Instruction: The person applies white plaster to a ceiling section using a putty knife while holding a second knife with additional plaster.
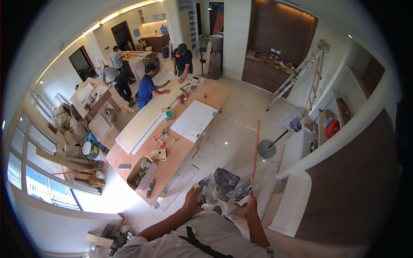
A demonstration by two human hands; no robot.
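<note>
My left hand (193, 199) is closed on the edge of a thin grey smeared piece (208, 188), partly see-through or shiny. In my right hand (250, 206) is a dark, flat piece (240, 191) with whitish smears and a pale lower edge; the fingers are wrapped at its near side. Between the two, a little farther out, shows a black flat piece (226, 179) with white streaks. Whether it is joined to the held pieces I cannot tell. A thin red rod (257, 148) runs outward from just beyond my right hand.
A long worktable (172, 161) stands ahead left, bearing a white panel (195, 120), a box of small pieces (142, 173) and tools. Two people (146, 88) (182, 60) work at its far end. A round-based stand (267, 148) and a stepladder (297, 75) are at right.
</note>
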